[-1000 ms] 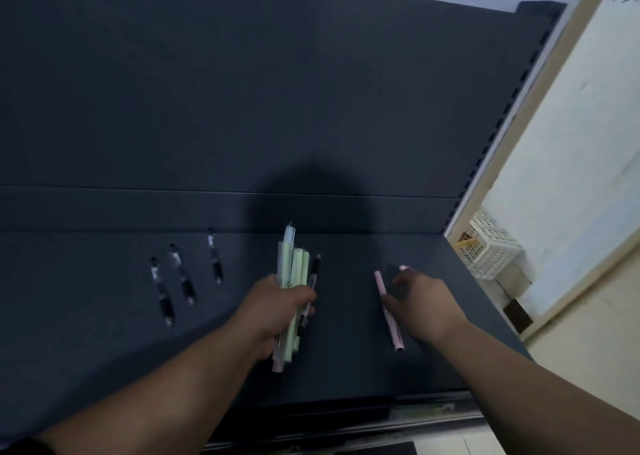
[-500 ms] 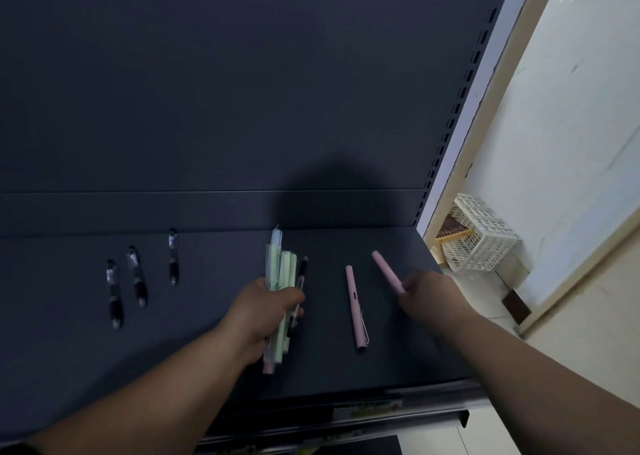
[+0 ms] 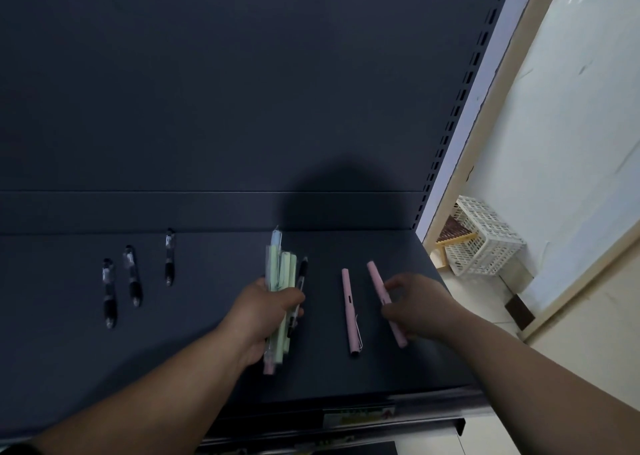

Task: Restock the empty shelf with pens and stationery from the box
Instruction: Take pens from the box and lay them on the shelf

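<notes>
My left hand (image 3: 265, 311) grips a bundle of pens (image 3: 281, 271), mostly pale green with one black-and-clear pen at its right side, held above the dark shelf (image 3: 207, 350). My right hand (image 3: 417, 305) holds a second pink pen (image 3: 375, 276) at its middle, low over the shelf's right part. One pink pen (image 3: 349, 311) lies on the shelf just left of it. Three black-grip clear pens (image 3: 133, 274) lie spaced out on the shelf's left part.
The shelf's dark back panel (image 3: 242, 91) rises behind, with a slotted upright (image 3: 460, 98) at its right edge. A white plastic crate (image 3: 485, 236) sits on the floor to the right by the wall. A price strip (image 3: 360, 416) runs along the shelf's front edge.
The first pink pen was left lying on the shelf. My right hand brought a second pink pen down beside it, to its right. My left hand keeps holding the bundle.
</notes>
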The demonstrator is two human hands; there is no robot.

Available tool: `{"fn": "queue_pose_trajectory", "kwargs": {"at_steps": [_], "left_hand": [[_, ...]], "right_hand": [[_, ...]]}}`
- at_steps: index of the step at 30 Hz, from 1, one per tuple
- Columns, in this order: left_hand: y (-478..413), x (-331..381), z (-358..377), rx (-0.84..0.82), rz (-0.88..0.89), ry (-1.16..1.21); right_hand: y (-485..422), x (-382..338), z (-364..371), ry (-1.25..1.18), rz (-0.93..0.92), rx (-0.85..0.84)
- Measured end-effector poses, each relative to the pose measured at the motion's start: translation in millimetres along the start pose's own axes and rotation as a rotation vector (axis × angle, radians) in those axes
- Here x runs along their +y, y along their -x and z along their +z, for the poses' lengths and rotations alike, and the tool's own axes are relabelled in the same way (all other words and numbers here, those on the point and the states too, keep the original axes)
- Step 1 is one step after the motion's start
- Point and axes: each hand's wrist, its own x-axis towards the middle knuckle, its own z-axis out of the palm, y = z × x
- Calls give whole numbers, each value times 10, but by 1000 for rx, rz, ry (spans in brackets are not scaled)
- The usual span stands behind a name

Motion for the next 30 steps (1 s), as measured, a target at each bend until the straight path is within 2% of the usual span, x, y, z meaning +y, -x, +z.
{"fn": "queue_pose_trajectory", "kwargs": {"at_steps": [11, 18, 20, 22, 24, 30], "left_hand": [[-13, 21, -84, -22, 6, -15], [-20, 15, -155, -40, 18, -39], [-32, 13, -169, -40, 23, -40], [-43, 13, -178, -41, 21, -43], [-58, 8, -181, -43, 22, -45], [-62, 18, -181, -55, 24, -56]], "right_hand": [[-26, -33, 154, -43, 31, -114], [-86, -27, 191, 25, 93, -13], [-88, -21, 195, 165, 63, 68], [-76, -32, 213, 316, -24, 232], [-51, -98, 249, 362, -104, 308], [-59, -364, 429, 584, -142, 118]]}}
